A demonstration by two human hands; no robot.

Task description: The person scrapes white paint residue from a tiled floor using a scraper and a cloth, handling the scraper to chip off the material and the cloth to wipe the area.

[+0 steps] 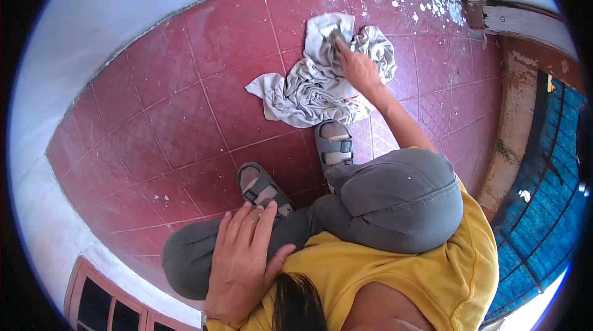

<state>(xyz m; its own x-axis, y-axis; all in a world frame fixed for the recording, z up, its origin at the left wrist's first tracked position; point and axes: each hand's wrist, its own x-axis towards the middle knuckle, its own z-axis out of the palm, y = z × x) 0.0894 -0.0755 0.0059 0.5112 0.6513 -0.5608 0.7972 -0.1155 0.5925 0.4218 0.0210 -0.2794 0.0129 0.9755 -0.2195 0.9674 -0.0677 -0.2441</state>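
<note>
My right hand (pixel 360 68) reaches down onto a crumpled, patterned white and grey cloth (pixel 309 95) on the red tile floor. Its index finger points toward the wall, over a flatter, lighter part of the cloth. Something dark and blurred shows at the fingertip; whether it is a tool, a stain or a fold is unclear. The other fingers are tucked under the hand, so their grip is hidden. My left hand (pixel 244 257) lies on my left thigh near the knee, holding nothing, with the thumb spread from the fingers.
White paint flecks (pixel 433 6) spot the red floor tiles (pixel 164 122) near the white wall (pixel 139 2). My grey sandals (pixel 334 145) are just below the cloth. On the right is a low ledge (pixel 505 127) with a blue sheet (pixel 539 229); a red-framed window (pixel 109 301) is lower left.
</note>
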